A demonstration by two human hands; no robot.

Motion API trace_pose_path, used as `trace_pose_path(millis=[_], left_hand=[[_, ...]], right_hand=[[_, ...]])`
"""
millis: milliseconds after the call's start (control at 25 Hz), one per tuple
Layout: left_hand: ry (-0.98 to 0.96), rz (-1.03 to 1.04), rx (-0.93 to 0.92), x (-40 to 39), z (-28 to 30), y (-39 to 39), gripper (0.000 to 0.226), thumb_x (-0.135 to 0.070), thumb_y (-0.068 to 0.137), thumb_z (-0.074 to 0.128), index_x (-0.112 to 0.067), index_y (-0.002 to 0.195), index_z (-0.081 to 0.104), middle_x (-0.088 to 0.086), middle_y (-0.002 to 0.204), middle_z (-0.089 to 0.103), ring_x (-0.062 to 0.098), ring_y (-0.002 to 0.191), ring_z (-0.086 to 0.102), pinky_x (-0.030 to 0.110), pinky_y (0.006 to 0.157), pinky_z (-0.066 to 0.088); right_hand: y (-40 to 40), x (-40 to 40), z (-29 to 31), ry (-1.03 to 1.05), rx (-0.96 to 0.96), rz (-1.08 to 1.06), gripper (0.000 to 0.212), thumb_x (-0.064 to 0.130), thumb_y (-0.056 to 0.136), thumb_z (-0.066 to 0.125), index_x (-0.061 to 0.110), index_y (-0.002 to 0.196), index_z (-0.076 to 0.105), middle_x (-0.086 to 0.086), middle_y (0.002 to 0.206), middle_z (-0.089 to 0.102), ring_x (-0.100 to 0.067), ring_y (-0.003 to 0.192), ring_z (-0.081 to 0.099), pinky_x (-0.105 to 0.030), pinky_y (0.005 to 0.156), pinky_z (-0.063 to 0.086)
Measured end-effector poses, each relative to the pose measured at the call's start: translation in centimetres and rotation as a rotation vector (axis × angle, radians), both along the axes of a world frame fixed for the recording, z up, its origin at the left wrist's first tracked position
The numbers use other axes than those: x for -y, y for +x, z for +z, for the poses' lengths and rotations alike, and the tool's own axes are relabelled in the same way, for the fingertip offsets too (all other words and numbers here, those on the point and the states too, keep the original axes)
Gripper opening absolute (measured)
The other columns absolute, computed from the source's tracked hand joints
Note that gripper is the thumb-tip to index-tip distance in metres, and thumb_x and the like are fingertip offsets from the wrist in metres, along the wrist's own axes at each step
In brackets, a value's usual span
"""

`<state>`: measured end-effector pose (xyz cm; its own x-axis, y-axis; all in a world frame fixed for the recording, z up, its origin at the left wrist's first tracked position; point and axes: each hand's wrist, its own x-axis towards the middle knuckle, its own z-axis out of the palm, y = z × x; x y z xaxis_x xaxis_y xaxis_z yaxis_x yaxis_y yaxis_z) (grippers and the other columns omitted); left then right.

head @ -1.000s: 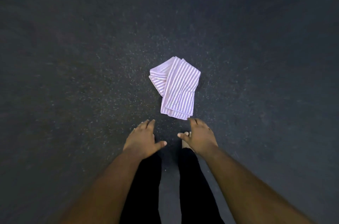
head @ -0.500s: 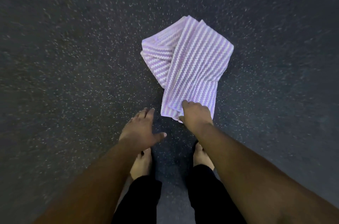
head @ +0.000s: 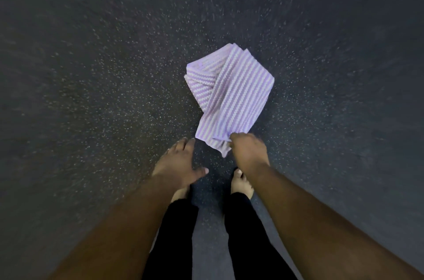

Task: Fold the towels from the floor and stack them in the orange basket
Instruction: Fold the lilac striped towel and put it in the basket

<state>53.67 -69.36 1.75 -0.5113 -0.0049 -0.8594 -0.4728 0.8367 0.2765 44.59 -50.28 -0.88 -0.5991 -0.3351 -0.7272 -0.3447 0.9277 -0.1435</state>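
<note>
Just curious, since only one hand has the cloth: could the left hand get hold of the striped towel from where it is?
Probably yes. The left hand hovers open beside the striped towel's near corner, with only bare floor between them. The right hand already pinches that near edge, leaving the left corner free.

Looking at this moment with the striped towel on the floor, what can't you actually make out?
- Right hand fingers: head view, curled under the hand's own back at the towel near edge, so the exact grip is hidden.
- Towel's underside and inner layers: hidden by its own folds.
- Orange basket: not in the frame.
- Floor detail: smeared by motion blur.
- Left foot: mostly hidden by the left hand.
</note>
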Motion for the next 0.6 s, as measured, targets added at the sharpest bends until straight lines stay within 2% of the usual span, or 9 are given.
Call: trace_pose_path(millis=[120, 320, 480, 600], left_hand=[[0.006, 0.073, -0.032, 0.6, 12.6, 0.5, 0.104, -0.065, 0.088, 0.064, -0.021, 0.164, 0.009, 0.006, 0.172, 0.011, 0.027, 0.157, 0.014, 0.043, 0.126, 0.022], [-0.051, 0.205, -0.137, 1.3, 35.7, 5.1, 0.103, -0.066, 0.085, 0.067, -0.021, 0.163, 0.015, 0.01, 0.169, 0.019, 0.028, 0.155, 0.022, 0.039, 0.124, 0.025], [-0.166, 0.345, -0.261, -0.2, 47.4, 10.1, 0.106, -0.07, 0.084, 0.065, -0.019, 0.163, 0.017, 0.008, 0.17, 0.019, 0.024, 0.156, 0.02, 0.036, 0.124, 0.021], [-0.268, 0.518, -0.345, -2.4, 52.9, 14.4, 0.11, -0.07, 0.083, 0.066, -0.017, 0.163, 0.015, 0.008, 0.17, 0.019, 0.022, 0.157, 0.018, 0.037, 0.126, 0.019]], right_hand=[[0.2, 1.1, 12.5, 0.004, -0.035, -0.008, 0.019, 0.005, 0.095, 0.052, 0.015, 0.109, 0.061, -0.008, 0.106, 0.067, -0.029, 0.1, 0.064, -0.036, 0.075, 0.045], [2.1, 2.3, 36.1, -0.093, -0.094, 0.079, 0.02, 0.014, 0.095, 0.059, 0.016, 0.114, 0.059, -0.008, 0.116, 0.066, -0.031, 0.105, 0.063, -0.038, 0.083, 0.049], [3.7, 4.1, 49.7, -0.19, -0.058, 0.192, 0.025, 0.028, 0.097, 0.057, 0.015, 0.118, 0.06, -0.009, 0.119, 0.067, -0.03, 0.11, 0.065, -0.038, 0.088, 0.051], [5.8, 5.1, 55.8, -0.34, -0.111, 0.422, 0.026, 0.034, 0.102, 0.045, 0.016, 0.114, 0.059, -0.008, 0.118, 0.066, -0.033, 0.111, 0.064, -0.041, 0.085, 0.052]])
